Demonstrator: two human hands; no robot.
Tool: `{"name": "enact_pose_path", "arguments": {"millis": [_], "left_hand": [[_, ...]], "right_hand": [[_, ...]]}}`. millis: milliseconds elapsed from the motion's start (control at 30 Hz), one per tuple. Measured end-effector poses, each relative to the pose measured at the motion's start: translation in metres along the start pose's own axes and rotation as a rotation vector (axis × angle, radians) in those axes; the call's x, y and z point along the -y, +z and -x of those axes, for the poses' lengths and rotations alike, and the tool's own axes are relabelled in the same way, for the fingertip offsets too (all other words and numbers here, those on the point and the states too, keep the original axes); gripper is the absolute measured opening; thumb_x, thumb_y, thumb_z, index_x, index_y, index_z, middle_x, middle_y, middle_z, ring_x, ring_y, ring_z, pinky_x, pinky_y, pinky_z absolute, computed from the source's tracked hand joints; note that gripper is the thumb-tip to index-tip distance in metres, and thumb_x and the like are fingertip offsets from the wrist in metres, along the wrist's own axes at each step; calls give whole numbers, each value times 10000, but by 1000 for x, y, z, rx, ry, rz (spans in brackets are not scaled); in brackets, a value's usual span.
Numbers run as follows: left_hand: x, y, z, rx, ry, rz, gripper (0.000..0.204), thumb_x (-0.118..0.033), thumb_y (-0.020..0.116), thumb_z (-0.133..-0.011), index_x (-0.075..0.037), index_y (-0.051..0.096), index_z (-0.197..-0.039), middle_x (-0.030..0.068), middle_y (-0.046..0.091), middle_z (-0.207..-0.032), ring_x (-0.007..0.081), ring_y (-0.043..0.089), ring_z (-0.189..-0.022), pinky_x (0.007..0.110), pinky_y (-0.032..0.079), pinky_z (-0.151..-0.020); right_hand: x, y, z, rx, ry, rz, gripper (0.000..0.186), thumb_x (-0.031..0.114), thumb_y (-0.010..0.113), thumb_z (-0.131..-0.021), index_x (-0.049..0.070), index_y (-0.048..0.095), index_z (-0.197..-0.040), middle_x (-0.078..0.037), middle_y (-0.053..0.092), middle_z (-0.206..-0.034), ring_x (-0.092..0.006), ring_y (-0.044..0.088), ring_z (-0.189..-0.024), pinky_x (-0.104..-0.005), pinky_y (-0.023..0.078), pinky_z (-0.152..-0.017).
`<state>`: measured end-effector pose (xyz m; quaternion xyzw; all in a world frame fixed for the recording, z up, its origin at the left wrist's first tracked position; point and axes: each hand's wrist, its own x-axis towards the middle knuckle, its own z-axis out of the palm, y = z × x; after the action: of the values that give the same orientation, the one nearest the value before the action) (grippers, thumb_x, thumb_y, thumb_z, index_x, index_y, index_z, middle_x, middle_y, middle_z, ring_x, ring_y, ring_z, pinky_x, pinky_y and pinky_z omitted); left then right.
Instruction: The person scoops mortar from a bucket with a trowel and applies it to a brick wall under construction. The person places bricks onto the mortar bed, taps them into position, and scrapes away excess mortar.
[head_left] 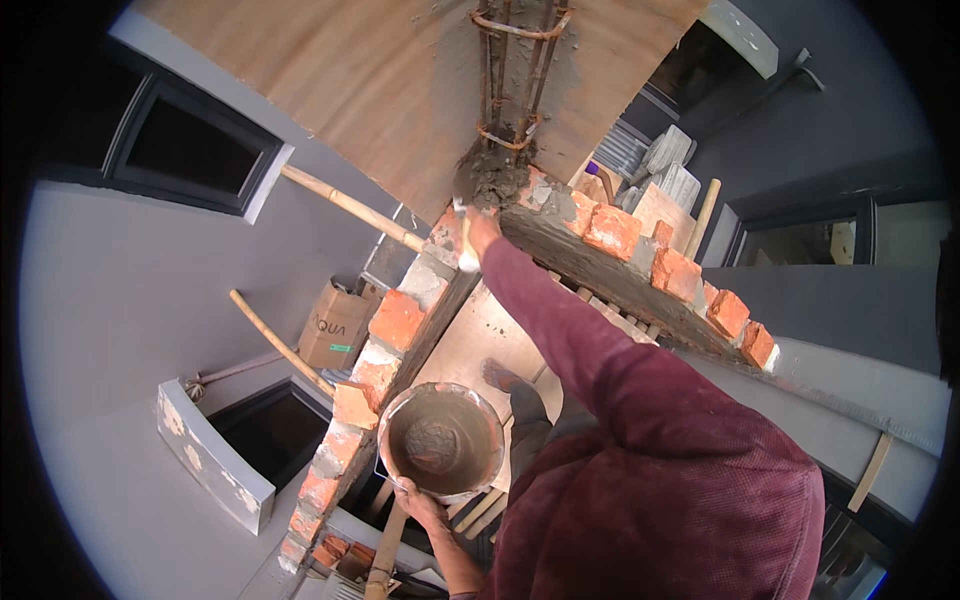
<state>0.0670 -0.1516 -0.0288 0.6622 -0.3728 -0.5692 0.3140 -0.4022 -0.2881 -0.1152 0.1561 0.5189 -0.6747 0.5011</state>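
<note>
My right hand (pixel 482 232) is closed round the pale handle of a trowel (pixel 468 258) at the corner where two brick walls meet. The trowel's blade is mostly hidden against wet grey mortar (pixel 497 180) heaped at the foot of a rebar cage (pixel 512 75). Low in the view, my left hand (pixel 418 503) grips the near rim of a round bucket (pixel 492 405), its fingers partly hidden under it. Grey mortar (pixel 430 445) lies in the bucket, which is beside the left brick wall (pixel 398 318).
The right brick wall (pixel 612 232) runs away from the corner, topped with uneven bricks. Plywood panels (pixel 330 80) stand behind the rebar. Bamboo poles (pixel 350 207) jut out at the left, near a cardboard box (pixel 335 322). My foot (pixel 500 376) is on a plywood platform (pixel 480 335).
</note>
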Motion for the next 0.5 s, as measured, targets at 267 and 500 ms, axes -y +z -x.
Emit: {"name": "enact_pose_path", "arguments": {"millis": [267, 500], "left_hand": [[2, -28, -10, -15, 66, -123, 403, -323, 500, -990, 33, 525, -1179, 123, 614, -1108, 212, 595, -946, 359, 480, -846], [-6, -27, -12, 17, 60, -73, 452, -350, 485, -991, 45, 510, -1208, 152, 593, -1148, 241, 579, -1008, 389, 470, -886]], "right_hand": [[45, -112, 13, 97, 16, 920, 352, 355, 487, -975, 56, 610, -1115, -111, 601, -718, -201, 587, -505, -370, 490, -461], [81, -136, 36, 149, -8, 1313, 485, 421, 424, -954, -8, 603, -1093, -165, 660, -755, -260, 671, -690, -398, 498, -763]]}}
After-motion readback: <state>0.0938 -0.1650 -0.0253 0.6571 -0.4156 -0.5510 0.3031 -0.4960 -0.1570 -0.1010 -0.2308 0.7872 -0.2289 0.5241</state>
